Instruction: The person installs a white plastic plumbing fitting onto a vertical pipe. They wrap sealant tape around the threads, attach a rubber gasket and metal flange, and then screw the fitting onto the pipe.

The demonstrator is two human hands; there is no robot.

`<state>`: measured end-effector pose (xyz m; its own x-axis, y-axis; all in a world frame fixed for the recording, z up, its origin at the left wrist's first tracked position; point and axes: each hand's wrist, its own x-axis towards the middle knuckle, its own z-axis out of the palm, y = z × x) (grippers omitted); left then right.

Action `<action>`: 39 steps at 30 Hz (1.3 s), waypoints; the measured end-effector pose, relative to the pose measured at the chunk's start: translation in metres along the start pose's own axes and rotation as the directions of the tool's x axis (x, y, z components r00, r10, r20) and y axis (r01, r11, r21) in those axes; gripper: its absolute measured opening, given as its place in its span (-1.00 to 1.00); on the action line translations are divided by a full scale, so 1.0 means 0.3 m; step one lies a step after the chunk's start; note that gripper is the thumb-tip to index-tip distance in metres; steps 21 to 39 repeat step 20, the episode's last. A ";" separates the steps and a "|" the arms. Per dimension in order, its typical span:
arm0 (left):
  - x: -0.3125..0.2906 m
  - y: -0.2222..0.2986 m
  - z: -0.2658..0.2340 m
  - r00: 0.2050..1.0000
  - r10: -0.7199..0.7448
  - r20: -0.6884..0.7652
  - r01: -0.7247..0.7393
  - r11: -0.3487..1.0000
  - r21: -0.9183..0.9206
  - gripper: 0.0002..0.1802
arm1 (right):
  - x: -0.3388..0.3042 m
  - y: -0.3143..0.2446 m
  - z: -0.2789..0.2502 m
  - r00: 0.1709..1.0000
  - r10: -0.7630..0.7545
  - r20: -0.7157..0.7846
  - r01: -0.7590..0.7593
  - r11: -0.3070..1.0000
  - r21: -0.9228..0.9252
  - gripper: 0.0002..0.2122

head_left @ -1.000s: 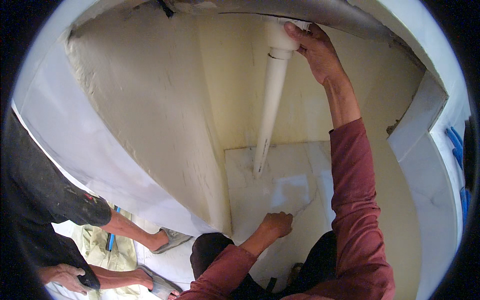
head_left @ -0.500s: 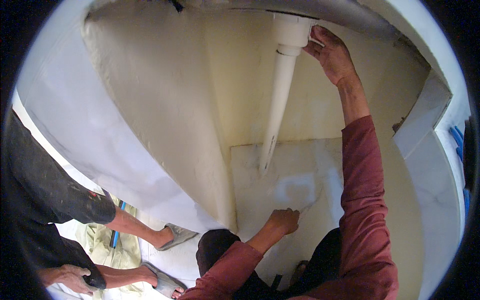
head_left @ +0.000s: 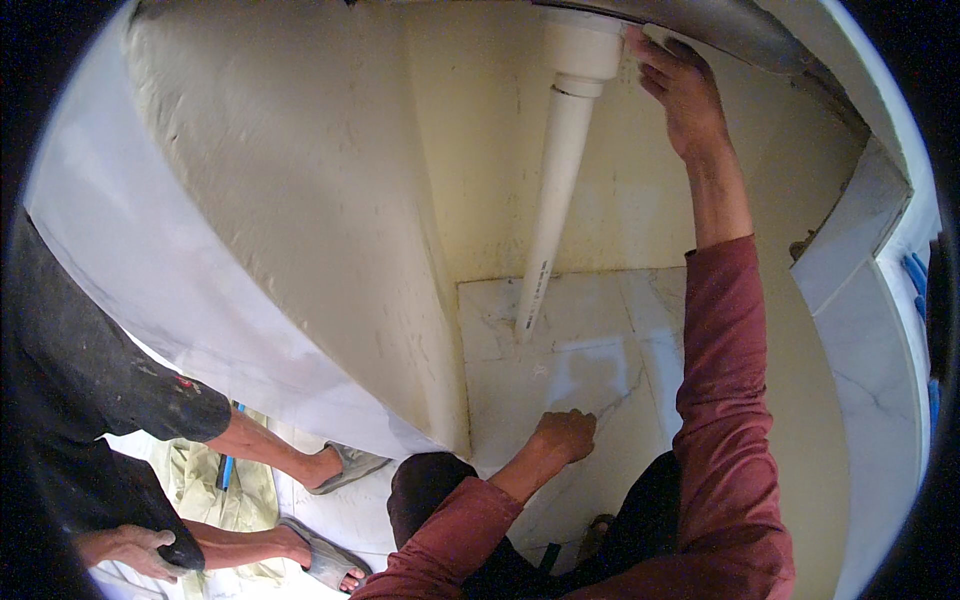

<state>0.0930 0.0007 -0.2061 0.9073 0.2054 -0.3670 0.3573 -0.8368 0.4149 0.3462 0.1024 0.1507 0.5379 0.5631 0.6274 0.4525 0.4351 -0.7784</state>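
Observation:
A white plastic pipe (head_left: 558,190) slants down from a wider white fitting (head_left: 582,48) under a dark overhead surface (head_left: 715,28) to the tiled floor. My right hand (head_left: 687,95) is raised just right of that fitting, below the dark surface. Its fingers stretch upward, slightly apart, with nothing visible in them. Whether the fingertips touch the fitting's edge is hard to tell. Lower down, my left hand (head_left: 567,436) is curled closed above the floor, well below the pipe's foot. Anything inside its fingers is hidden.
A plastered partition (head_left: 310,170) with a pale tiled edge rises on my left. Beyond it stands another person in dark clothes (head_left: 130,370) and grey sandals (head_left: 330,560), beside a crumpled pale sheet (head_left: 200,490). A tiled wall edge (head_left: 860,240) borders the right.
My right hand has come slightly away from the fitting, to the right, and its fingers have straightened. My left hand stays curled in nearly the same place. The view has shifted a little.

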 end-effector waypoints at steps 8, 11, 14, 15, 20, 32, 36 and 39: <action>-0.011 0.012 -0.029 1.000 0.020 0.011 -0.019 0.999 -0.030 -0.49 | -0.217 0.167 -0.104 0.992 0.029 0.124 0.010 0.951 -0.308 -0.56; 0.005 -0.012 -0.089 1.000 -0.018 0.018 0.018 0.999 -0.044 -0.42 | -0.367 0.339 -0.151 0.826 0.313 0.468 -0.198 0.939 -0.280 -0.52; -0.022 -0.075 -0.200 0.963 -0.006 -0.270 -0.043 0.984 -0.174 -0.36 | -0.484 0.388 -0.154 0.761 0.480 0.436 -0.019 0.688 -0.725 -0.47; -0.025 -0.092 -0.249 0.905 -0.017 -0.425 -0.134 0.937 -0.323 -0.37 | -0.506 0.405 -0.152 0.748 0.530 0.400 0.049 0.557 -0.829 -0.45; -0.041 -0.063 -0.656 0.506 -0.368 -0.780 -0.447 0.662 -0.602 -0.21 | -0.386 0.580 -0.110 0.804 0.362 0.472 -0.004 0.797 -0.604 -0.31; -0.041 -0.063 -0.656 0.506 -0.368 -0.780 -0.447 0.662 -0.602 -0.21 | -0.386 0.580 -0.110 0.804 0.362 0.472 -0.004 0.797 -0.604 -0.31; -0.041 -0.063 -0.656 0.506 -0.368 -0.780 -0.447 0.662 -0.602 -0.21 | -0.386 0.580 -0.110 0.804 0.362 0.472 -0.004 0.797 -0.604 -0.31; -0.041 -0.063 -0.656 0.506 -0.368 -0.780 -0.447 0.662 -0.602 -0.21 | -0.386 0.580 -0.110 0.804 0.362 0.472 -0.004 0.797 -0.604 -0.31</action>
